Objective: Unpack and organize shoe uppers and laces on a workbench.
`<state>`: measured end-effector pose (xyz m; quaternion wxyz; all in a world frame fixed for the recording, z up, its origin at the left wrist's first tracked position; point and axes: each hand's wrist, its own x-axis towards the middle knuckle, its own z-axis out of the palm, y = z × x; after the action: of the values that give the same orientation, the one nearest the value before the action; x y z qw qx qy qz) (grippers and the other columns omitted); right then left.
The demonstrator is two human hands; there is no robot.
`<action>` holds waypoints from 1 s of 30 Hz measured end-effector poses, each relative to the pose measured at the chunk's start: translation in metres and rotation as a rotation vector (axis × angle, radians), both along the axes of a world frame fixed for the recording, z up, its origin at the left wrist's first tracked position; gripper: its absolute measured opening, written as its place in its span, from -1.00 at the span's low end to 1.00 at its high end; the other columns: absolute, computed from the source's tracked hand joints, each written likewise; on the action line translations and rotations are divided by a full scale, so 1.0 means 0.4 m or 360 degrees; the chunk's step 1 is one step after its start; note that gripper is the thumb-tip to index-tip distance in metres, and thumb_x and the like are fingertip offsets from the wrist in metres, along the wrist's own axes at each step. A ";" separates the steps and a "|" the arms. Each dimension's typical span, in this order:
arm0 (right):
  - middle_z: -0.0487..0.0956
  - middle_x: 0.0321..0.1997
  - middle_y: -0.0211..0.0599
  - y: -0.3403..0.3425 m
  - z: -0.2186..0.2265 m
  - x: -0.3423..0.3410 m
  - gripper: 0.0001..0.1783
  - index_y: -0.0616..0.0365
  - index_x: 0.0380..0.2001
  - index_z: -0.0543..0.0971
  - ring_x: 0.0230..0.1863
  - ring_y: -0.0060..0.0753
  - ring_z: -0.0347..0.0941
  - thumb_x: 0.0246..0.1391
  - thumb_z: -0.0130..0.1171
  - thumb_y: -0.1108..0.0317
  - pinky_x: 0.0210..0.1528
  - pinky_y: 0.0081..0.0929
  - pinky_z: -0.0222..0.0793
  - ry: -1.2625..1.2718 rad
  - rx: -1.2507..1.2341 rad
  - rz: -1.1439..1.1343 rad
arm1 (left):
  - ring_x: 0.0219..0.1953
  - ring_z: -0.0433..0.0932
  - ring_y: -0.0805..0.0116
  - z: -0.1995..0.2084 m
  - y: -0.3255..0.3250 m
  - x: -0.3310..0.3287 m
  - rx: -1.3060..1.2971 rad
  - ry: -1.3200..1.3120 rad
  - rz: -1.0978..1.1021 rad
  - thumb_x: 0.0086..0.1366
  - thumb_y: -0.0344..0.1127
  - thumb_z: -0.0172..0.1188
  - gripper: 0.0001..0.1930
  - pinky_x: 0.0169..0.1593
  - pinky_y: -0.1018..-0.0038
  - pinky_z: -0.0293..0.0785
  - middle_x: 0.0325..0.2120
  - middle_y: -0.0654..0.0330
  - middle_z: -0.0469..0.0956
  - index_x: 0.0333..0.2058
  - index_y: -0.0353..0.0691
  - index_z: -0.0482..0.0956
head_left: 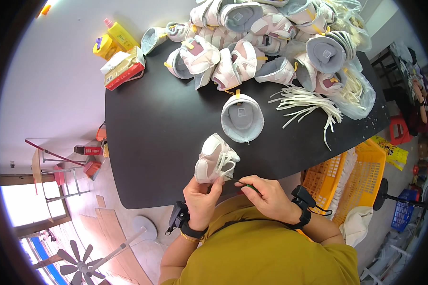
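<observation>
My left hand (200, 199) is closed on the near end of a white and pale pink shoe upper (210, 159), holding it up at the table's front edge. Lace loops show along the upper's right side. In my right hand (272, 197) is a thin dark-shafted tool with a green handle (253, 188). Its shaft points left toward the laces; whether the tip touches them is too small to tell. Just beyond stands another shoe upper (242, 118) with a grey lining and a yellow tab. A bundle of cream laces (309, 105) lies to the right.
Many shoe uppers (237, 59) are heaped along the far side of the black table (157, 137). A tissue box (123, 69) and yellow bottles (121, 35) stand at the far left. Yellow baskets (366, 166) sit right of the table; a fan (83, 266) is at lower left.
</observation>
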<state>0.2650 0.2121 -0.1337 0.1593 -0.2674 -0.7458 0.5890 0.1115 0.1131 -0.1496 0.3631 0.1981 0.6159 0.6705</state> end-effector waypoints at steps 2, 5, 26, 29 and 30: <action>0.62 -0.28 -0.19 0.001 -0.010 -0.004 -0.80 0.24 -0.13 0.54 -0.33 -0.30 0.59 0.23 0.06 0.40 -0.27 -0.50 0.46 0.0025 0.0021 0.0015 | -0.29 0.59 0.46 -0.005 -0.003 0.000 -0.0006 0.0040 0.0002 0.21 -0.58 0.20 -0.80 -0.19 0.52 0.55 -0.28 0.14 0.63 -0.17 -0.41 0.55; 0.63 -0.35 -0.15 0.001 -0.022 -0.012 -0.83 0.27 -0.18 0.54 -0.44 -0.25 0.57 0.21 0.09 0.42 -0.38 -0.49 0.43 0.0164 0.0062 -0.0008 | -0.23 0.56 0.48 0.000 -0.009 -0.001 -0.0053 0.0053 -0.0011 0.19 -0.61 0.21 -0.75 -0.12 0.55 0.50 -0.23 0.17 0.60 -0.13 -0.42 0.54; 0.16 -0.78 -0.53 0.027 -0.011 -0.059 -0.72 0.13 -0.45 0.40 -0.83 -0.67 -0.03 0.32 -0.16 0.27 -0.78 -0.58 -0.13 0.0148 -0.2306 0.0270 | -0.21 0.49 0.07 -0.004 -0.002 -0.040 0.0035 0.1715 -0.0107 0.04 -0.68 0.18 -0.74 -0.10 0.35 0.41 -0.28 0.08 0.55 -0.26 -0.29 0.55; 0.24 -0.80 -0.52 0.005 -0.027 -0.072 -0.72 0.13 -0.48 0.40 -0.86 -0.58 0.07 0.30 -0.09 0.25 -0.79 -0.50 -0.10 0.0212 -0.2457 0.0182 | -0.18 0.49 0.03 -0.003 -0.011 -0.044 -0.0002 0.1743 -0.0133 0.01 -0.69 0.18 -0.71 -0.08 0.29 0.42 -0.27 0.05 0.56 -0.25 -0.30 0.55; 0.24 -0.80 -0.52 -0.001 -0.050 -0.082 -0.72 0.13 -0.48 0.40 -0.86 -0.58 0.07 0.30 -0.09 0.25 -0.79 -0.50 -0.10 0.0226 -0.2454 0.0169 | -0.16 0.50 -0.01 -0.003 -0.011 -0.043 -0.0030 0.1751 -0.0145 -0.02 -0.70 0.18 -0.68 -0.05 0.24 0.43 -0.25 0.03 0.56 -0.23 -0.31 0.56</action>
<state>0.2323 0.2117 -0.1539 -0.0528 -0.2282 -0.1249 0.9641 0.0943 0.1089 -0.1510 0.0182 0.5424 0.7117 0.4460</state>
